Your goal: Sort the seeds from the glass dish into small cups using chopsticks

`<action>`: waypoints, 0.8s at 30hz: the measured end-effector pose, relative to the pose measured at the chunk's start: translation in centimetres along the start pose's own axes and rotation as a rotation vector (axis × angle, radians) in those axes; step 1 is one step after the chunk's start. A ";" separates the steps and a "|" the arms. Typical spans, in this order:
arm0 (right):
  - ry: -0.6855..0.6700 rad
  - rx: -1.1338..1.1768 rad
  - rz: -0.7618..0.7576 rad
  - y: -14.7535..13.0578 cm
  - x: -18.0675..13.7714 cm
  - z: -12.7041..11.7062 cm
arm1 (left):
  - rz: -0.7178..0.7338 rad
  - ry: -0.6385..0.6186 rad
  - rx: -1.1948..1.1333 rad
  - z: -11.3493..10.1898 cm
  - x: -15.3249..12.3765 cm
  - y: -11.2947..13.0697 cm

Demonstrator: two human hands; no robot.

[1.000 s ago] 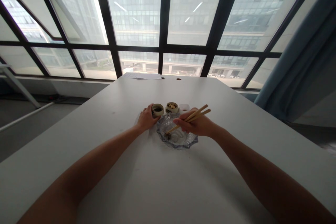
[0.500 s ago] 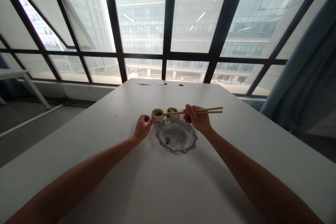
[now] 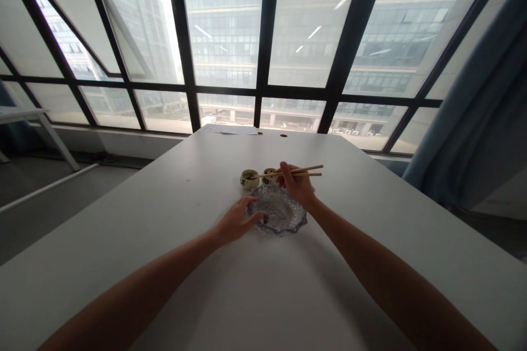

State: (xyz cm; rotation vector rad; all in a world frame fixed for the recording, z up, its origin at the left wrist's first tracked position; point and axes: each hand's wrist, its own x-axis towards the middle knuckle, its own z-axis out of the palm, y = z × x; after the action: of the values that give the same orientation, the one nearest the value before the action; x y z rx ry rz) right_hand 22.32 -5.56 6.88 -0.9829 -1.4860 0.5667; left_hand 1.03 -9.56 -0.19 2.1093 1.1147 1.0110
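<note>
My right hand (image 3: 295, 184) is closed around a pair of chopsticks (image 3: 307, 171). Their tips reach left into a small round cream pot (image 3: 249, 180) with a dark mark on its side; whether they pinch anything is too small to tell. A second small pot (image 3: 269, 176) stands just right of it, partly behind the chopsticks and my right hand. In front of both pots lies a clear scalloped glass bowl (image 3: 282, 225). My left hand (image 3: 237, 220) is at its left rim, thumb and fingers apart. Near the thumb, a small dark piece (image 3: 265, 219) lies inside the bowl.
The white table (image 3: 197, 175) extends toward the windows. At its far end are sheets of paper (image 3: 230, 129) and two small dark round spots. A blue curtain (image 3: 461, 115) hangs on the right; another white table (image 3: 24, 115) stands at the left.
My left hand has left the left pot and moved down to the glass bowl's left rim. My right hand has shifted left, and the chopstick tips have moved into the left pot.
</note>
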 end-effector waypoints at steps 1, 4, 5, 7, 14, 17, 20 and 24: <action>0.019 0.018 0.011 -0.5 -0.5 -0.6 | -0.002 -0.021 -0.009 -0.2 -0.1 -0.1; 0.032 0.015 0.043 -1.7 -2.4 -2.8 | -0.036 -0.059 -0.009 -0.5 -0.1 -0.2; 0.017 0.002 0.055 -2.0 -3.1 -3.5 | -0.044 -0.064 -0.008 -0.6 -0.1 -0.2; -0.044 -0.028 0.080 -2.4 -4.5 -4.5 | -0.050 -0.066 -0.004 -0.5 0.0 -0.2; -0.245 -0.185 0.035 -2.5 -7.8 -5.5 | -0.027 -0.035 0.031 -0.4 -0.2 -0.3; -0.270 -0.247 -0.048 -2.5 -8.5 -5.5 | -0.033 -0.049 0.052 -0.4 -0.2 -0.1; -0.233 -0.230 -0.078 -2.3 -8.9 -5.3 | -0.037 -0.056 0.062 -0.4 -0.1 -0.2; 0.003 -0.066 0.040 -1.7 -8.3 -5.4 | 0.060 -0.013 0.071 -0.4 -0.1 -0.6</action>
State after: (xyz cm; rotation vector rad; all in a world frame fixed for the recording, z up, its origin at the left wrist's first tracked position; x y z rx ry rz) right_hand 26.58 -14.37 4.68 -1.0667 -1.4936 0.5477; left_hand 0.41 -9.30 -0.46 2.2144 1.1025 0.9971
